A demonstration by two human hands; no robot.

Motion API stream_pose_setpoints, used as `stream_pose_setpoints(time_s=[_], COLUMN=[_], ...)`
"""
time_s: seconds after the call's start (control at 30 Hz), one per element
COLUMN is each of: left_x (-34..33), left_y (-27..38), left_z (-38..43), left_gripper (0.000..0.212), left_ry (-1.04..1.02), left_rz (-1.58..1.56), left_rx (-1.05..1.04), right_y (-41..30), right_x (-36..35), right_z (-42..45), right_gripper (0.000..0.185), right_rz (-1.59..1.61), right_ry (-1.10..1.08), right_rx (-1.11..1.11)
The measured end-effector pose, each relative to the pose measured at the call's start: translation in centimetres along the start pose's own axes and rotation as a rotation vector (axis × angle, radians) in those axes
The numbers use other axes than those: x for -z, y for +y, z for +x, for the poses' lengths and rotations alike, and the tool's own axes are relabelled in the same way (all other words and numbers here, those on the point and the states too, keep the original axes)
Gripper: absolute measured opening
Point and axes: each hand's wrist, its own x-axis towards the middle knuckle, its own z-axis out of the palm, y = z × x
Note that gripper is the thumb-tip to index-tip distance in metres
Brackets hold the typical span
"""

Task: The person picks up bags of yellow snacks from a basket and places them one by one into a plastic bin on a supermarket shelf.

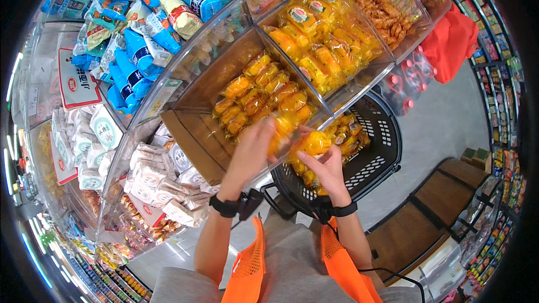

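My left hand [251,147] grips a yellow wrapped bun [281,131], blurred, at the front edge of a clear-walled bin [202,88]. Rows of small golden buns in clear wrappers [261,92] fill part of that bin. In my right hand [327,167] is another yellow wrapped bun [315,143], between thumb and fingers. This hand is over a black plastic basket [377,158] with slotted walls. Similar wrapped buns [351,132] lie inside the basket, partly hidden by my right hand and the bun it holds.
Neighbouring bins hold larger yellow wrapped cakes [332,50], brown twisted snacks [381,12], blue packets [143,50] and white packets [160,181]. A cardboard panel [189,143] stands inside the bun bin. Red-capped bottles [406,80] and a red bag [450,46] are beyond the basket.
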Motion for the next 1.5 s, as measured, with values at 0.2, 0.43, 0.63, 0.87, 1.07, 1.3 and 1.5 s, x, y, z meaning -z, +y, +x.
stream_pose_setpoints(time_s=[0.2,0.43,0.63,0.87,1.07,1.3,1.5], left_x=[5.2,6.0,5.8,4.3,4.3,10.3,11.8], left_y=[-2.8,-3.9,-4.5,-3.1,-0.3,-1.8,-4.3], left_z=[7.5,11.7,12.7,11.3,10.6,13.4,12.9], left_gripper=[0.035,0.047,0.044,0.045,0.06,0.055,0.064], left_ry=[0.729,0.585,0.533,0.467,0.337,0.171,0.088], left_rz=[0.69,1.225,1.434,1.357,1.331,1.211,1.026], left_rx=[-0.499,-0.08,-0.391,-0.14,0.12,0.165,-0.118], right_y=[1.5,0.7,2.9,4.3,4.7,4.8,4.7], right_x=[2.5,5.8,9.9,10.1,10.7,11.7,12.9], right_z=[-1.0,-3.7,-5.1,-5.8,-5.3,-5.6,-6.3], right_gripper=[0.033,0.033,0.033,0.032,0.03,0.031,0.031], right_rz=[-0.016,-0.098,-0.099,-0.029,-0.06,-0.09,-0.06], right_ry=[0.118,0.235,0.3,0.352,0.311,0.288,0.35], right_rx=[0.066,0.091,0.084,0.085,0.065,0.071,0.083])
